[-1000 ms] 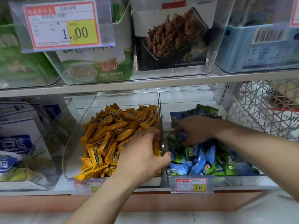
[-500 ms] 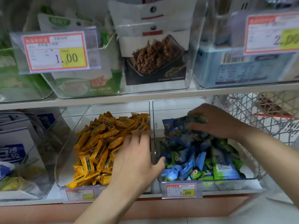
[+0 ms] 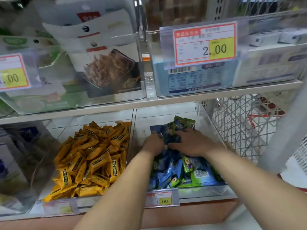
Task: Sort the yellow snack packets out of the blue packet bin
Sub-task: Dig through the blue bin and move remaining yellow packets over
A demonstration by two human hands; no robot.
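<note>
Blue packets [image 3: 167, 173] in a bin [image 3: 201, 190], tag [image 3: 163, 200] reading 1.00.
Right hand [image 3: 187, 144] spread flat on them; left hand [image 3: 153, 144], fingers buried, grip unclear.

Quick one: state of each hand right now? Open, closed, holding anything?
The left hand: cannot tell, its fingers are buried among the blue packets.
The right hand: open, fingers spread flat on the blue packets.

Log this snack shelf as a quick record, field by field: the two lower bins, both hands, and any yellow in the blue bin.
Left bin: left clear plastic bin, heaped with yellow snack packets
Right bin: right clear plastic bin, blue and green packets
Left hand: fingers buried among blue packets, grip hidden
Right hand: spread flat on the pile
Yellow in right bin: none visible
Right bin price tag: 1.00
</note>
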